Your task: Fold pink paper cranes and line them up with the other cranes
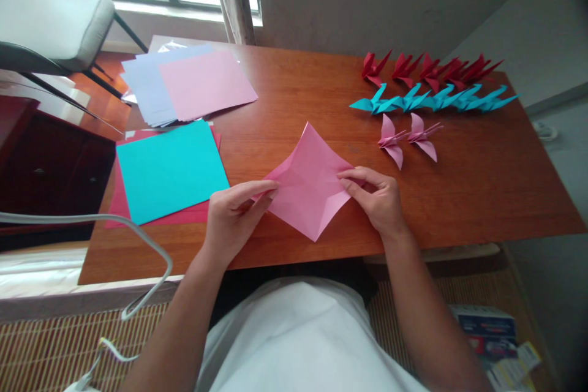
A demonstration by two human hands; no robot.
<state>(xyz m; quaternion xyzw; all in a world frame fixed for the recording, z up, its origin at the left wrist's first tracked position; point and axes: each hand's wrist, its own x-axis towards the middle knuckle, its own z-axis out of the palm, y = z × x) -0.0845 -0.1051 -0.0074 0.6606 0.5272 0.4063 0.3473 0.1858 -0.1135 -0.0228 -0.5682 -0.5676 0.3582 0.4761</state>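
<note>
A creased pink paper square (309,180) lies like a diamond on the wooden table (482,184), slightly lifted at its sides. My left hand (234,211) pinches its left corner with fingers closed. My right hand (375,196) pinches its right corner. Finished folded cranes lie at the far right: a red row (427,68), a turquoise row (432,100) and two pink ones (408,138).
Flat sheets sit at the left: a turquoise sheet (169,168) on red ones, and a pink sheet (206,82) on a lavender stack (147,82). A white cable (138,239) crosses the table's front left corner. A chair (50,18) stands at the back left by the window.
</note>
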